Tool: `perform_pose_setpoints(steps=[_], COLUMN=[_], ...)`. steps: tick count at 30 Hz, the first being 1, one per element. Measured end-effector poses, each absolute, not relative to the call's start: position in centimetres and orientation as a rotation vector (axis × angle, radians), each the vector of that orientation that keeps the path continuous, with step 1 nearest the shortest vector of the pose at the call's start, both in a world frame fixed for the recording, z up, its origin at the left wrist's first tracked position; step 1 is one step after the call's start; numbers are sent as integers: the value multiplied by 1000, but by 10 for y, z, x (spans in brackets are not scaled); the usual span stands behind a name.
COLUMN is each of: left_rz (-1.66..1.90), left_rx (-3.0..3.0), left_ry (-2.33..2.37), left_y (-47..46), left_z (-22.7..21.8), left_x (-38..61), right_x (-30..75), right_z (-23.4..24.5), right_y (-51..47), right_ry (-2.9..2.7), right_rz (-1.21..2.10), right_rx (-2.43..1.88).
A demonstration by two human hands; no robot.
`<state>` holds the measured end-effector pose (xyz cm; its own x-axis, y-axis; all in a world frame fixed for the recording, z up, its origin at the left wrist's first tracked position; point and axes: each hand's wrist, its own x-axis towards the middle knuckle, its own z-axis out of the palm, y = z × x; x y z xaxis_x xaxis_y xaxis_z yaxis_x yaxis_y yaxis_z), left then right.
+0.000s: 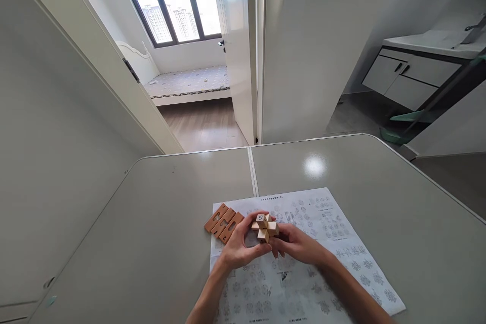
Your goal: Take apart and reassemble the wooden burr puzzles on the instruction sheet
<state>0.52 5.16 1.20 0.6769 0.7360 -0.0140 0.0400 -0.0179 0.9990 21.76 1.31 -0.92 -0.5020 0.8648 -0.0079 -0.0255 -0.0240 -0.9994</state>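
Note:
Between both hands is a pale wooden burr puzzle (262,227) made of interlocking square sticks, one end marked with a letter like G. My left hand (242,244) grips it from the left, thumb under its near side and fingers behind. From the right, my right hand (294,243) pinches it with thumb and fingers; some fingertips are hidden beneath. Just left of my left hand lie several reddish-brown wooden pieces (224,224) side by side, with cut-out slots and numbers. Beneath everything is a printed instruction sheet (334,258) covered in small puzzle diagrams.
The grey-green table (159,243) has a pale edge and a seam (252,169) running away from me. Beyond it are an open door (237,61), a bed (190,81) under a window, and at right a washbasin cabinet (413,73). A wall stands close on the left.

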Motion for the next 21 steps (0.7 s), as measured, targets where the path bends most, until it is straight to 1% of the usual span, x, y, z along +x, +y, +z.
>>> perform_pose_setpoints(steps=[6,11,21], left_rz=[672,641,645], left_rx=[1522,1506,1522], left_ry=[639,619,608], left_y=[52,53,53], left_z=[9,9,6], left_x=[5,5,5], right_x=[215,221,219], right_z=[-7,-1,-19], right_y=[12,13,13], right_ry=[-1549,-1608,-1543], right_rz=[1608,1682,1621], right_rx=[-909,-861,-926])
